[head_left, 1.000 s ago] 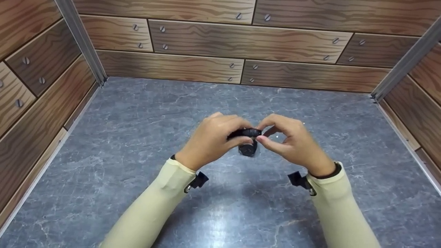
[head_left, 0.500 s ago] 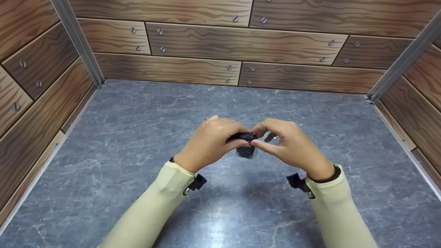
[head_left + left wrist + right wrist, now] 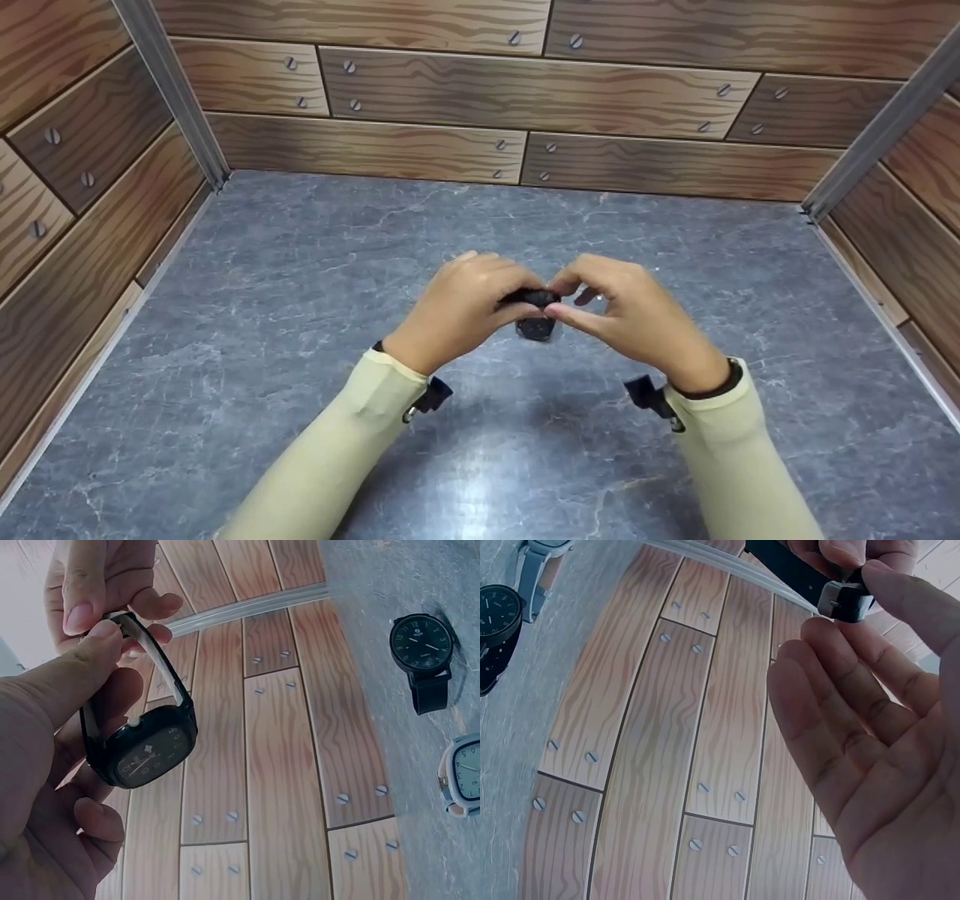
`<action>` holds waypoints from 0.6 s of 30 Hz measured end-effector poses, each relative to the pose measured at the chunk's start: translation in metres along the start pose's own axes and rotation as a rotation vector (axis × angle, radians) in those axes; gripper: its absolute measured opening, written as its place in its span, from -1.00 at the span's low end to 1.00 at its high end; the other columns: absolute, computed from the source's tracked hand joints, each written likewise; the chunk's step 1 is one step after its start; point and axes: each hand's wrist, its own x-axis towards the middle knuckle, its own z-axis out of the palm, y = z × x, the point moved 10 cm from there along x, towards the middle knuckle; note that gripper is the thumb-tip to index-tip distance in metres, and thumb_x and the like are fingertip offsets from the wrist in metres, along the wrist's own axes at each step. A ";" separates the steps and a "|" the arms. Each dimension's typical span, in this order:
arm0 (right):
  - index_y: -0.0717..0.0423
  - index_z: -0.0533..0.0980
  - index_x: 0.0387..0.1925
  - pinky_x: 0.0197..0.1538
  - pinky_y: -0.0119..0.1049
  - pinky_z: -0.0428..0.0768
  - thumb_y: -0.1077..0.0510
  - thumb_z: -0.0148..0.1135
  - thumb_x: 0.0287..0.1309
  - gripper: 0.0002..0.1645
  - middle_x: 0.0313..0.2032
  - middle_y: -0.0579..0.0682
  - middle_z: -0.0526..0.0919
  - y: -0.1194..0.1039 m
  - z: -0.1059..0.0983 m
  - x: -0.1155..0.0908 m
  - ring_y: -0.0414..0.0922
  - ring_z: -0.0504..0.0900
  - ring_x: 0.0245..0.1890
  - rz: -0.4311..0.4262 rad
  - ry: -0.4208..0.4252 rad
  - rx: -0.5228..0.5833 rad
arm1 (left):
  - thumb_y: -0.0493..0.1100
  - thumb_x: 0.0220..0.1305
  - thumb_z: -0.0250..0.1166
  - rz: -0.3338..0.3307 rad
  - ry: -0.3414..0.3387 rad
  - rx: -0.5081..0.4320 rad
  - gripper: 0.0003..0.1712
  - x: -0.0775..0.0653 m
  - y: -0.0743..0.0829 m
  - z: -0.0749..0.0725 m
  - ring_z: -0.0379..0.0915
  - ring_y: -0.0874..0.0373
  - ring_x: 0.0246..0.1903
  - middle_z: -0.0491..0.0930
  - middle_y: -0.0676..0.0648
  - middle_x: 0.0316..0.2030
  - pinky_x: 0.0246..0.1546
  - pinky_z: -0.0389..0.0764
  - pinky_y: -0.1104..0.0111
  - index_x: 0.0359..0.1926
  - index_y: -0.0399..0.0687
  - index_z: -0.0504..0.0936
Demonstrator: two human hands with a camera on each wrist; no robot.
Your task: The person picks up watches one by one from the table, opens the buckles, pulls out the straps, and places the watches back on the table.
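My two hands meet above the table around a black wristwatch (image 3: 154, 750) with a rounded-square dial. Its strap (image 3: 161, 664) forms a loop with a pale inner side. The left hand (image 3: 472, 304) grips the strap, thumb on top and fingers inside the loop. With thumb and index finger, my right hand (image 3: 626, 307) pinches the strap end beside a silver buckle (image 3: 829, 598); its other fingers are extended. The exact fit of strap and buckle is hidden by fingertips. Just below the hands in the head view, a round black watch (image 3: 535, 329) sits on the table.
A white watch (image 3: 466, 769) with a pale dial stands on the table beside the round one, blocked from the head view by the left hand. Grey marbled tabletop (image 3: 337, 262) extends to wood-patterned walls (image 3: 420, 150) at the back and sides.
Both hands have drawn slightly closer together, and the held watch's strap end now sits further into the right fingertips. The watch on the table has stayed put; the head view shifted a little.
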 end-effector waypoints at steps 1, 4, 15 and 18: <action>0.02 0.66 -0.15 -0.16 -0.29 0.72 0.15 0.46 0.26 -0.84 -0.22 -0.16 0.71 0.000 0.000 0.000 -0.24 0.70 -0.21 0.000 -0.002 0.000 | 0.04 0.35 0.37 -0.001 -0.002 0.002 -0.72 0.000 0.000 0.000 0.65 0.21 -0.21 0.77 0.10 -0.20 -0.21 0.52 0.31 -0.04 0.04 0.77; 0.03 0.66 -0.14 -0.13 -0.27 0.73 0.15 0.44 0.28 -0.85 -0.22 -0.17 0.71 -0.001 0.000 0.000 -0.24 0.72 -0.20 -0.005 -0.006 0.005 | 0.08 0.37 0.34 -0.007 -0.004 0.003 -0.69 0.001 -0.001 0.001 0.64 0.20 -0.19 0.77 0.09 -0.18 -0.17 0.54 0.30 -0.01 0.04 0.76; 0.07 0.63 -0.16 -0.08 -0.34 0.71 0.25 0.42 0.29 -0.87 -0.23 -0.15 0.68 -0.003 -0.004 -0.001 -0.22 0.71 -0.20 -0.056 0.017 0.026 | 0.09 0.50 0.22 0.013 0.014 -0.013 -0.70 0.000 0.002 -0.001 0.55 0.20 -0.24 0.72 0.09 -0.20 -0.20 0.51 0.30 -0.01 0.02 0.70; 0.06 0.64 -0.17 -0.08 -0.33 0.70 0.25 0.42 0.29 -0.87 -0.24 -0.16 0.68 -0.003 -0.006 -0.001 -0.23 0.70 -0.20 -0.052 0.027 0.021 | 0.09 0.51 0.20 0.009 0.009 0.007 -0.69 0.000 0.003 -0.001 0.52 0.20 -0.27 0.72 0.09 -0.19 -0.26 0.44 0.32 -0.01 0.01 0.69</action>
